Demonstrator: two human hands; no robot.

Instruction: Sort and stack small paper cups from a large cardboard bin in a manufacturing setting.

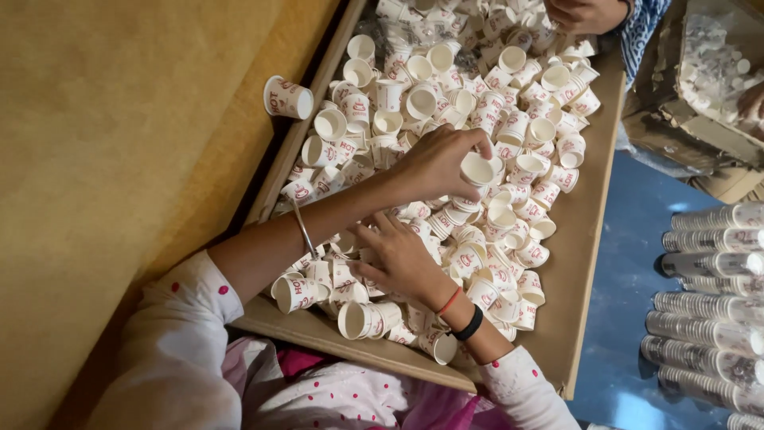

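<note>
A shallow cardboard tray holds a heap of several small white paper cups with red print. My left hand, with a metal bangle on its wrist, reaches across the heap and grips a short stack of nested cups by its top. My right hand, with a red thread and a black band on the wrist, lies lower on the heap, its fingers spread over loose cups and holding none.
One cup lies outside the tray on the yellow-brown surface at left. Long wrapped stacks of cups lie on the blue floor at right. Another person's hand reaches in at the top. A box of cups stands top right.
</note>
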